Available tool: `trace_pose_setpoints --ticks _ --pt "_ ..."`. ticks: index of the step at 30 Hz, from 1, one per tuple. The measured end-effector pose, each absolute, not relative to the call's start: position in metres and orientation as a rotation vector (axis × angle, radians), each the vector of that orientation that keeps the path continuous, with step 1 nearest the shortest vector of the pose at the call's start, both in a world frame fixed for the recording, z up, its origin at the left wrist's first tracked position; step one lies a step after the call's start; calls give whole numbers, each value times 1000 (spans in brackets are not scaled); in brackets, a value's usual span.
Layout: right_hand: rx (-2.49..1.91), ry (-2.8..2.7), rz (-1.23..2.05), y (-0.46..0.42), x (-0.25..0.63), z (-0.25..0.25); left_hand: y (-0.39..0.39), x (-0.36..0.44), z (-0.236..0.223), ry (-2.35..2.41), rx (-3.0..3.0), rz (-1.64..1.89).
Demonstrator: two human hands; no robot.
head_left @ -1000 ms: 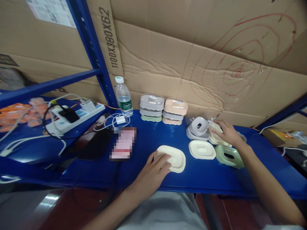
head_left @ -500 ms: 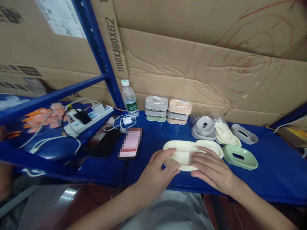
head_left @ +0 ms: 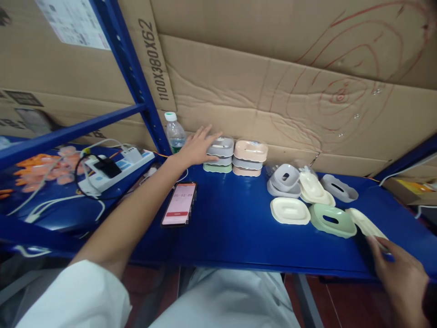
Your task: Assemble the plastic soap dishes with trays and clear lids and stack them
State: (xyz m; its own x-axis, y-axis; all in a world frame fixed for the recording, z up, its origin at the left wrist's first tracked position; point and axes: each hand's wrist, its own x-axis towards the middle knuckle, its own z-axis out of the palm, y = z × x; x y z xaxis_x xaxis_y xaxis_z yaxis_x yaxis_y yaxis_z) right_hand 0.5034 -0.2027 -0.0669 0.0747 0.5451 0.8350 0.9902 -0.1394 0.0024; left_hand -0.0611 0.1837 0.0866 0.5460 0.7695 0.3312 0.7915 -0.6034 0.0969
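Over at far left, orange pieces [head_left: 39, 168] in a loose heap, just beside a white power strip [head_left: 116, 171] with a black plug aboard. On to the phone [head_left: 180, 204], lying face up on the blue tabletop [head_left: 232, 223], with a lit pink screen. Behind that, upright, a water bottle [head_left: 175, 134], partly covered by the outstretched arm. And here, the left hand [head_left: 198, 148], open, with fingers spread and thumb apart, right at the left end of the left stack [head_left: 224, 146]: grey, grey, then green at the bottom. Impossible to tell touching from hovering. Just beside, the right stack [head_left: 251, 150]: peach, grey, peach. Across a gap, grey trays [head_left: 285, 177], one leaning on another, then a flat cream lid [head_left: 290, 211] in front. Next, a green tray [head_left: 332, 221] with a slot in its base, near a slotted grey tray [head_left: 339, 187] behind. Finally, far right, a cream tray [head_left: 365, 222], tilted beside the green one, gripped by its near end in the blurred right hand [head_left: 401, 269].
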Motion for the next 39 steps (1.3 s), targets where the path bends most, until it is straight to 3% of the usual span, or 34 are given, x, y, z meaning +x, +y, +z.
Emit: trace_pose_setpoints --ticks 5,8,12,17,22,29,36,39 --pt "-1847 -1511 -617 -191 504 -80 196 -63 74 -1276 -2719 -598" --pt "-1839 -1464 -591 -189 482 -66 175 -73 75 -1218 -2657 -727" --pt "-1798 -1436 -559 -188 411 -35 91 -79 66 -1040 -2584 -905" --pt "-1386 -2035 -237 -161 286 -9 -49 -61 17 -933 -2690 -834" --pt "-1078 -2338 -27 -121 217 -17 -87 -48 -35 -933 -2687 -880" --pt "-1179 -2182 13 -113 229 -26 -74 -48 -50 -965 -2768 -965" --pt "-1596 -1712 -445 -121 316 -14 -71 -52 -48 -841 -2978 -817" --pt "-1628 -1790 -451 -113 370 -16 -71 -52 -45 -878 -3044 -866"
